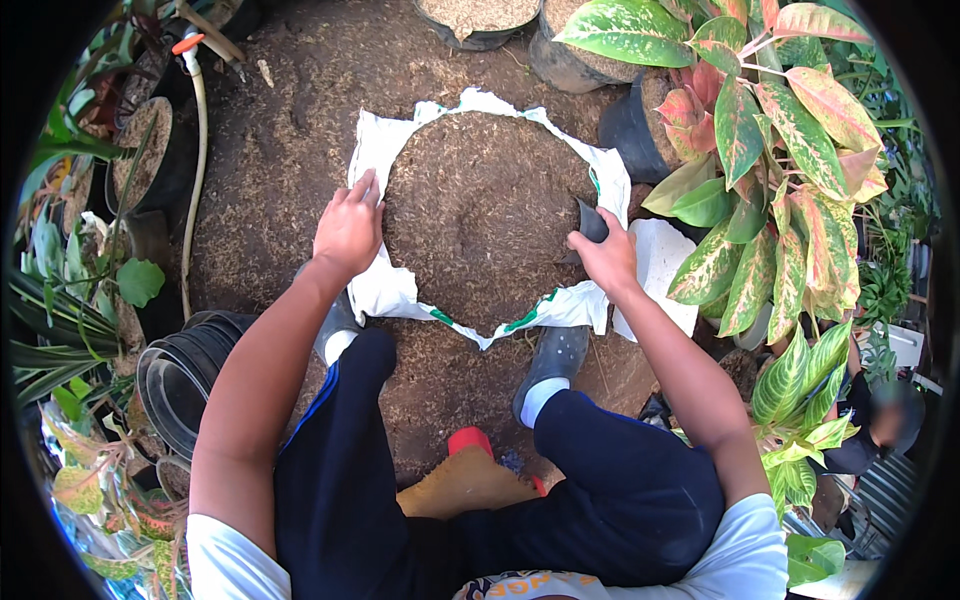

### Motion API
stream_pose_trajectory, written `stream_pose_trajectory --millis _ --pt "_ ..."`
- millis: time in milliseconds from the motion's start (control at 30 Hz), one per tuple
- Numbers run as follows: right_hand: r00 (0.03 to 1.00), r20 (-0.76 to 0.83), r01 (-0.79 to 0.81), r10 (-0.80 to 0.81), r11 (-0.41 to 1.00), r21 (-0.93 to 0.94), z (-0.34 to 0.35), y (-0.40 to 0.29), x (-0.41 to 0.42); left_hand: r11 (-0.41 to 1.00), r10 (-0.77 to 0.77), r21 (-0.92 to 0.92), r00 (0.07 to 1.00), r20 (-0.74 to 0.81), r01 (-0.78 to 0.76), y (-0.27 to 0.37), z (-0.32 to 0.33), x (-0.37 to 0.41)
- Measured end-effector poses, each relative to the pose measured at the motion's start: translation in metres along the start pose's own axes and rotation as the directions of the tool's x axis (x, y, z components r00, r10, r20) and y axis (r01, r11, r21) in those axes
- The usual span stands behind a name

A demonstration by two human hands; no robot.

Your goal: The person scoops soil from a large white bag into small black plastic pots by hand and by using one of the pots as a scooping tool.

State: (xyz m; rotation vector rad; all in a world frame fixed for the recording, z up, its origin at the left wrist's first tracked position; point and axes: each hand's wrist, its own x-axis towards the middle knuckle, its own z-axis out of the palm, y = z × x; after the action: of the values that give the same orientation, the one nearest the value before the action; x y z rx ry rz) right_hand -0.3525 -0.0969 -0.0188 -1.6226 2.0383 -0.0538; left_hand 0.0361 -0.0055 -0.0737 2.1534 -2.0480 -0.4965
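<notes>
A white woven sack [386, 289] stands between my feet, its rim spread round and filled with brown, loose growing medium [484, 199]. My left hand [349, 229] rests on the sack's left edge with its fingers together, partly over the medium. At the right side, my right hand [609, 251] holds a curved piece of black plastic [592, 223] between thumb and fingers, against the medium just inside the rim. Part of this piece is hidden by the hand.
Potted plants line the left; a large aglaonema [799, 150] leans in at right. A white block [656, 274] lies beside the sack. Stacked black pots [176, 382] and a pipe with a red-handled tap [196, 150] stand left. Another person [862, 431] is at far right.
</notes>
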Motion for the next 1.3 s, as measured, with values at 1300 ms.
stream_pose_trajectory --millis 1300 --pt "0.487 0.227 0.835 -0.843 0.373 -0.406 -0.011 -0.025 -0.004 1.000 -0.008 -0.001 1.000 0.005 0.008 -0.008 0.000 -0.002"
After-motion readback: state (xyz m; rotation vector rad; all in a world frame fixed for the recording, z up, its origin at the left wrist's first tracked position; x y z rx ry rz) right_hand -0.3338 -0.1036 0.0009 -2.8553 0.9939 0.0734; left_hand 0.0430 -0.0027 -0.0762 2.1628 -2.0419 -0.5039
